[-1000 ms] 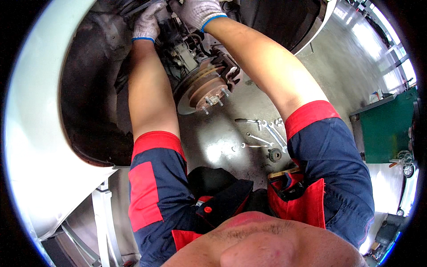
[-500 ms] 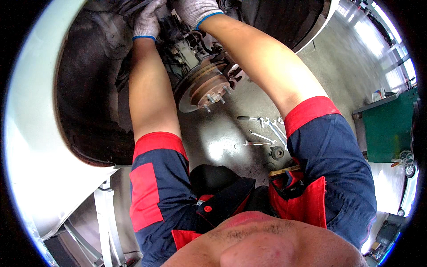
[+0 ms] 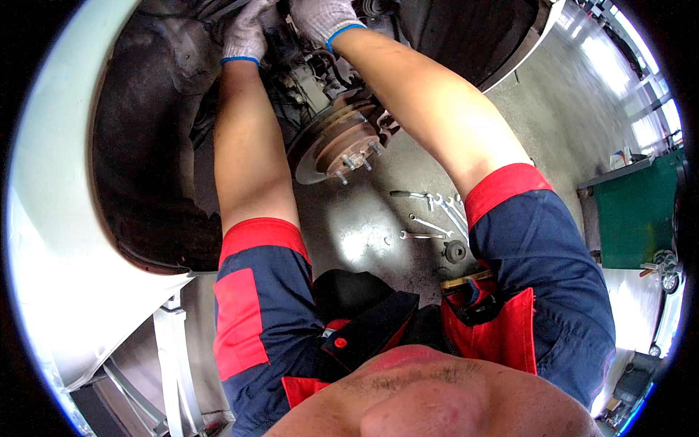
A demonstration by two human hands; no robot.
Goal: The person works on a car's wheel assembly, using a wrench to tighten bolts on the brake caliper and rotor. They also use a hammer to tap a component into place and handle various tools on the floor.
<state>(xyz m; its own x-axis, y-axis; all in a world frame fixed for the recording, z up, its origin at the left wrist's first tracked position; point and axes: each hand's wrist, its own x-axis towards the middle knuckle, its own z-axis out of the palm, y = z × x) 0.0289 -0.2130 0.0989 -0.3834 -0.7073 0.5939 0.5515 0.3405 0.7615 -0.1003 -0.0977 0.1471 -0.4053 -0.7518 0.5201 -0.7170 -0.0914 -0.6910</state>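
Observation:
Both my arms reach up into a car's wheel well [image 3: 156, 146]. My left hand [image 3: 246, 30], in a pale knit glove with a blue cuff, closes around something dark at the upper edge. My right hand [image 3: 322, 20], gloved alike, is curled beside it to the right, against the dark suspension parts. What either hand grips is hidden by the gloves and cut off by the picture's edge. Below the hands sits a greyish metal part [image 3: 312, 93]. A rusty brake disc [image 3: 313, 164] with bare wheel studs [image 3: 349, 162] stands exposed between my forearms.
On the floor lie several wrenches [image 3: 426, 235], a dark-handled tool [image 3: 408, 194] and a round dark part [image 3: 454, 251]. The white car body [image 3: 54, 211] curves along the left. A pale metal post [image 3: 171, 357] stands lower left, a green cabinet [image 3: 635, 211] far right.
Both hands have shifted very slightly to the right, still up among the suspension parts. The brake disc and floor tools appear a little lower or to the right in the picture.

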